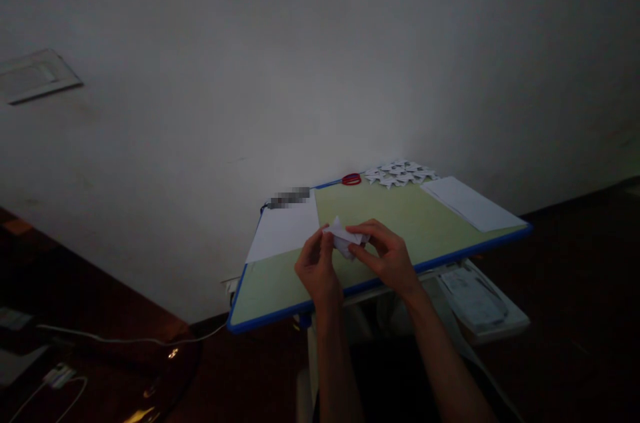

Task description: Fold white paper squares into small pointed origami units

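A small piece of folded white paper (343, 240) is held up between my two hands, above the near part of the green tabletop (380, 210). My left hand (319, 266) pinches its left side between thumb and fingers. On the other side, my right hand (387, 253) grips the right edge, thumb below and index finger above. A pointed tip of the paper sticks up between the hands. Some of its folds are hidden by my fingers.
Several folded white paper pieces (400, 173) lie at the table's back right, beside red-handled scissors (351, 179). White sheets lie on the right (473, 203) and left (285, 226). A blue rim (270, 323) edges the table. Below it sits an open drawer (500, 330).
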A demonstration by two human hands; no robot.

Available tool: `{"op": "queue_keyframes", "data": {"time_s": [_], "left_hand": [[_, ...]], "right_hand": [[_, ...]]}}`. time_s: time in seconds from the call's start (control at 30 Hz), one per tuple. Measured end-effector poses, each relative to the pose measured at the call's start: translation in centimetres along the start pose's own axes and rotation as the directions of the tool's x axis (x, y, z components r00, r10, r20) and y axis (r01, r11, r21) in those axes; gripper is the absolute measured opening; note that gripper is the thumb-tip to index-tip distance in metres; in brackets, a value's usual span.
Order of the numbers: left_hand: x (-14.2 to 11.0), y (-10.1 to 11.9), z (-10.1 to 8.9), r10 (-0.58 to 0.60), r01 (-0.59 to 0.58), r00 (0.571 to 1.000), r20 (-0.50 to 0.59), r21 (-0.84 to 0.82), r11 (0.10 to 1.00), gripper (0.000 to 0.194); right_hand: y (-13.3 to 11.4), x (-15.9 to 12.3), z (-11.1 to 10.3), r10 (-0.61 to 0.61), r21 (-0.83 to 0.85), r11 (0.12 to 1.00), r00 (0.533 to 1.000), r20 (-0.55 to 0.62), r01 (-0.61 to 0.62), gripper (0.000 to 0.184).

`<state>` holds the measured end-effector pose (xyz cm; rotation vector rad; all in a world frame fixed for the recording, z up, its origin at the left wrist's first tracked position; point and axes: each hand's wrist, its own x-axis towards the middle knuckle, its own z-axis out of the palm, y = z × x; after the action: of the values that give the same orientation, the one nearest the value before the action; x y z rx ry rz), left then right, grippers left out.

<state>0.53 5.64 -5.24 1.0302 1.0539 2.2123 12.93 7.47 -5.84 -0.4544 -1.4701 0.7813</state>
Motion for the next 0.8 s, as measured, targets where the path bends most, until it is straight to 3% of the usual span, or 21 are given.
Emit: {"op": "queue_keyframes", "data": {"time_s": [0.23, 0.8], "left_hand": [[-0.12, 0.05, 0.1, -0.048, 0.051, 0.997, 0.061, -0.065, 0.997, 0.031], [-0.22, 0.27, -0.03, -0.012, 0.021, 0.992, 0.122, -0.072, 0.997, 0.024]], "right_hand": [[0.06, -0.02, -0.02, 0.012, -0.023, 1.0, 1.0, -0.012, -0.012, 0.028], [0.0, 0.03, -0.12, 0.023, 0.005, 1.0, 1.0, -0.011, -0.023, 0.037]]}}
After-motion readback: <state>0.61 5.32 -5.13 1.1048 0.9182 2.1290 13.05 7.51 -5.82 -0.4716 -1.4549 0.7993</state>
